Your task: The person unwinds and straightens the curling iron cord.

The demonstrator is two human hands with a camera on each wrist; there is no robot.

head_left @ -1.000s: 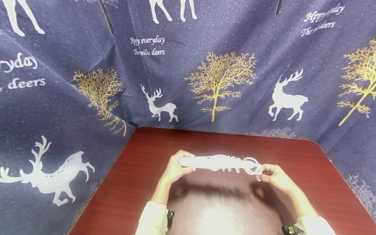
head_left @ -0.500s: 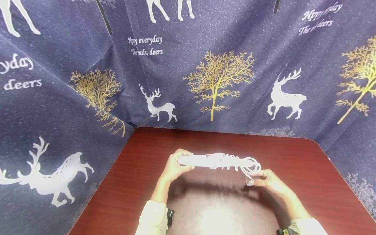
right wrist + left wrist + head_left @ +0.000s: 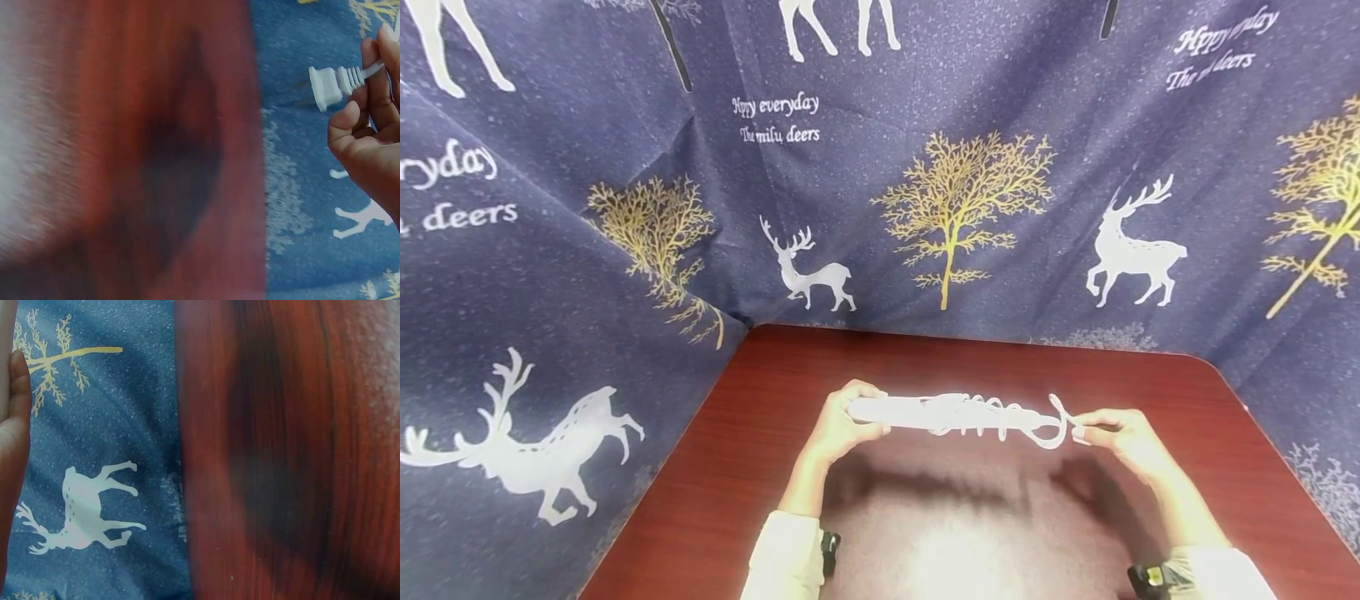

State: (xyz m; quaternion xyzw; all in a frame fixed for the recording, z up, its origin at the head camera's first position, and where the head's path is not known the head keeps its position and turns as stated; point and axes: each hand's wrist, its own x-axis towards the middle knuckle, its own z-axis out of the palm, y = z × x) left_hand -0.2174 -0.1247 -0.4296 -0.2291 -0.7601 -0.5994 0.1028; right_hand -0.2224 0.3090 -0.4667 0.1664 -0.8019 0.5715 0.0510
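A long white bar point(image 3: 891, 411), likely a power strip, is held above the table by its left end in my left hand point(image 3: 838, 423). White cord point(image 3: 992, 416) loops around its middle and right part. My right hand point(image 3: 1131, 442) pinches the cord just beyond the bar's right end. In the right wrist view, a white two-prong plug point(image 3: 326, 88) sticks out beside my right hand point(image 3: 375, 119), with the cord between the fingers. The left wrist view catches only an edge of my left hand point(image 3: 15, 425) against the white bar point(image 3: 5, 362).
A reddish-brown wooden table point(image 3: 820, 358) lies below both hands, with a bright glare and shadows on it. Dark blue cloth point(image 3: 880, 250) printed with deer and trees hangs behind and at the left side. Dark bands with devices are on both wrists.
My right hand first dipped down and left below the bar's end, then rose and moved right, drawing a cord loop outward. My left hand keeps its hold, shifted slightly left.
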